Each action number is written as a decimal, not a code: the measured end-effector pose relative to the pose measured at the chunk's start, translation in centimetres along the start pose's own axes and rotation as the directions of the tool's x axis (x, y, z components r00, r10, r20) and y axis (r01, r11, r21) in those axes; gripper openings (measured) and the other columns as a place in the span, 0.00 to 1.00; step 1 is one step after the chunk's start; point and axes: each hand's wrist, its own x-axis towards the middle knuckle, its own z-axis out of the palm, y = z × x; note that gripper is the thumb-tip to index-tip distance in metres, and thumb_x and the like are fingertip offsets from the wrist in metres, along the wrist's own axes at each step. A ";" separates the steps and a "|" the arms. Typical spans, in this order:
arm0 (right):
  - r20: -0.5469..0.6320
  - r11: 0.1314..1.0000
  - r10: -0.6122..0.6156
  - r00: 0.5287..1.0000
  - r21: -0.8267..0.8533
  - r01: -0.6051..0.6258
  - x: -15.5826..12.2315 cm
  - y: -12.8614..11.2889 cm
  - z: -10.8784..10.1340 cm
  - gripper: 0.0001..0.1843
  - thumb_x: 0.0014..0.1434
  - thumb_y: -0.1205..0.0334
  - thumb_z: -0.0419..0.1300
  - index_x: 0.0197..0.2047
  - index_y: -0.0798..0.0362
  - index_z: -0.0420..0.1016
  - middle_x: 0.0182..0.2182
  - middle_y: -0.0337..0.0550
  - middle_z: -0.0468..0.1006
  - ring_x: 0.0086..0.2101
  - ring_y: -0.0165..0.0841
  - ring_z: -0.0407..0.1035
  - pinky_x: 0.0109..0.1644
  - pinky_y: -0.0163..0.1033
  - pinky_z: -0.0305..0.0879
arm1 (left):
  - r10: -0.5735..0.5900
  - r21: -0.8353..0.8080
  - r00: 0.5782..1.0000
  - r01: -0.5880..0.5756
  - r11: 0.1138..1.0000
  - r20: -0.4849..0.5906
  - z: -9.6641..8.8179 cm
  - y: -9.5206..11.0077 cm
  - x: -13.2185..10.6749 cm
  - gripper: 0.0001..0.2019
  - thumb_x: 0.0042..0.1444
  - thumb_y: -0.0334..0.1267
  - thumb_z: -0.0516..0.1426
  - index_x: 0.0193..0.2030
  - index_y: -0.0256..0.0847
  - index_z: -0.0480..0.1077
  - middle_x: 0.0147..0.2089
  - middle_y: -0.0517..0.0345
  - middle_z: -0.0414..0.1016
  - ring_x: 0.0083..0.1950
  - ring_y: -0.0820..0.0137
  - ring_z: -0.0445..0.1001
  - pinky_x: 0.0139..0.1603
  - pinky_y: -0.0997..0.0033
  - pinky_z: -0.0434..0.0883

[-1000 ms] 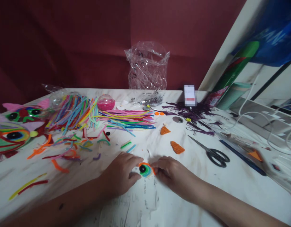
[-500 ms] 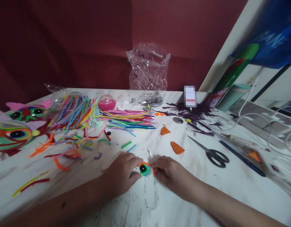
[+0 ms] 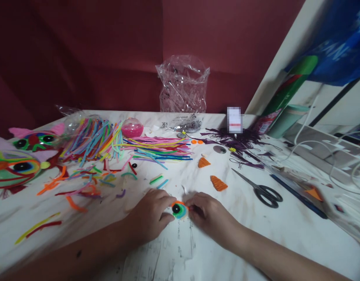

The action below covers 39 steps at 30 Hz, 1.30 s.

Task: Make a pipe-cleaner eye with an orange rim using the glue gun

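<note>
A small round coil of pipe cleaner [image 3: 179,210], with a black centre, green and blue rings and an orange outer strand, lies on the white marbled table [image 3: 256,230]. My left hand [image 3: 150,216] pinches its left side with curled fingers. My right hand [image 3: 207,216] pinches its right side, fingertips on the orange strand. Both forearms rest on the table.
Piles of coloured pipe cleaners [image 3: 121,144] lie behind the hands, cut scraps [image 3: 80,187] to the left. Finished eye masks [image 3: 18,166] sit far left. Black scissors [image 3: 261,191], two orange cones [image 3: 218,182], purple thread [image 3: 241,144], a pink capsule [image 3: 132,127], a clear bag [image 3: 183,84] and white cables [image 3: 328,152] are also there.
Almost nothing differs. Both hands stay pinched on the coil; my right fingers have shifted slightly along the orange strand, and the view has drifted a little.
</note>
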 end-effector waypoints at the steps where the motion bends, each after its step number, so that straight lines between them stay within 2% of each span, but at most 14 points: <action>1: -0.006 1.000 0.001 1.000 -0.002 -0.001 0.0 0.0 0.1 0.14 0.51 0.79 0.54 0.34 0.53 0.77 0.30 0.42 0.77 0.33 0.34 0.71 0.38 0.36 0.68 | -0.004 0.000 1.000 0.004 1.000 0.000 0.0 0.0 0.0 0.15 0.49 0.27 0.57 0.45 0.39 0.70 0.39 0.54 0.74 0.42 0.64 0.71 0.44 0.63 0.67; 5: -0.019 1.000 -0.022 1.000 -0.008 0.022 0.3 0.1 0.4 0.15 0.51 0.79 0.54 0.34 0.54 0.77 0.31 0.44 0.78 0.34 0.34 0.72 0.40 0.37 0.68 | -0.038 -0.013 0.999 0.038 0.999 0.014 0.0 0.1 0.0 0.14 0.49 0.26 0.57 0.44 0.38 0.71 0.38 0.55 0.73 0.41 0.64 0.71 0.43 0.63 0.67; 12: -0.031 0.998 -0.063 0.998 0.000 0.063 0.3 0.1 0.5 0.16 0.51 0.81 0.54 0.34 0.55 0.77 0.30 0.44 0.78 0.35 0.35 0.71 0.40 0.38 0.69 | -0.073 -0.022 0.997 0.073 0.997 0.003 0.1 0.2 -0.3 0.15 0.48 0.25 0.57 0.45 0.37 0.70 0.42 0.52 0.71 0.44 0.62 0.70 0.47 0.62 0.69; 17: -0.066 0.996 -0.088 0.994 0.029 0.090 0.3 0.3 0.7 0.16 0.52 0.80 0.53 0.35 0.53 0.77 0.33 0.44 0.78 0.36 0.35 0.72 0.42 0.39 0.69 | -0.036 -0.004 0.999 0.036 0.999 -0.015 0.1 0.1 -0.2 0.22 0.48 0.25 0.56 0.52 0.38 0.67 0.49 0.49 0.71 0.50 0.60 0.69 0.51 0.60 0.68; 21: -0.062 0.999 -0.034 0.998 0.030 0.036 0.4 0.3 0.3 0.14 0.52 0.79 0.53 0.34 0.54 0.76 0.32 0.43 0.78 0.35 0.34 0.72 0.40 0.38 0.69 | -0.018 0.005 0.998 0.018 1.000 0.053 -0.1 0.1 0.0 0.15 0.51 0.27 0.56 0.47 0.38 0.70 0.43 0.52 0.73 0.45 0.61 0.70 0.48 0.59 0.67; 24: -0.017 0.999 0.005 1.000 0.045 -0.004 0.3 0.5 -0.2 0.16 0.50 0.81 0.53 0.33 0.54 0.76 0.31 0.42 0.78 0.35 0.33 0.72 0.40 0.37 0.69 | -0.020 -0.006 0.997 0.020 1.000 0.075 -0.3 0.2 0.1 0.11 0.53 0.28 0.56 0.44 0.38 0.71 0.41 0.52 0.73 0.43 0.62 0.69 0.47 0.59 0.66; 27: 0.046 0.993 -0.004 0.999 0.122 -0.002 0.3 0.7 -0.8 0.18 0.49 0.82 0.52 0.34 0.53 0.77 0.33 0.41 0.79 0.35 0.32 0.73 0.40 0.34 0.68 | -0.019 -0.009 0.997 0.020 1.000 0.075 -0.3 0.3 0.2 0.11 0.53 0.28 0.55 0.44 0.38 0.71 0.41 0.52 0.72 0.43 0.62 0.69 0.46 0.60 0.66; 31: 0.098 0.983 0.007 0.995 0.182 -0.025 0.2 0.6 -1.2 0.19 0.50 0.81 0.52 0.34 0.53 0.78 0.32 0.38 0.80 0.32 0.29 0.73 0.36 0.31 0.67 | -0.034 -0.010 0.997 0.035 0.999 0.070 -0.3 0.4 0.2 0.12 0.53 0.27 0.56 0.44 0.37 0.71 0.40 0.52 0.72 0.43 0.62 0.69 0.46 0.59 0.66; 34: 0.104 0.984 0.020 0.994 0.172 -0.037 0.1 0.5 -1.3 0.18 0.50 0.80 0.51 0.33 0.53 0.78 0.30 0.37 0.80 0.29 0.28 0.72 0.34 0.30 0.66 | -0.032 -0.008 0.997 0.033 0.999 0.070 -0.3 0.4 0.2 0.12 0.53 0.27 0.56 0.45 0.36 0.71 0.40 0.51 0.72 0.43 0.61 0.68 0.46 0.58 0.66; 39: 0.096 0.994 -0.016 0.995 0.109 0.005 0.2 0.4 -1.2 0.18 0.51 0.79 0.51 0.34 0.52 0.78 0.30 0.37 0.80 0.30 0.29 0.72 0.36 0.31 0.66 | -0.036 -0.006 0.997 0.036 0.999 0.072 -0.2 0.3 0.1 0.12 0.53 0.27 0.56 0.45 0.36 0.71 0.41 0.51 0.72 0.43 0.61 0.68 0.47 0.57 0.66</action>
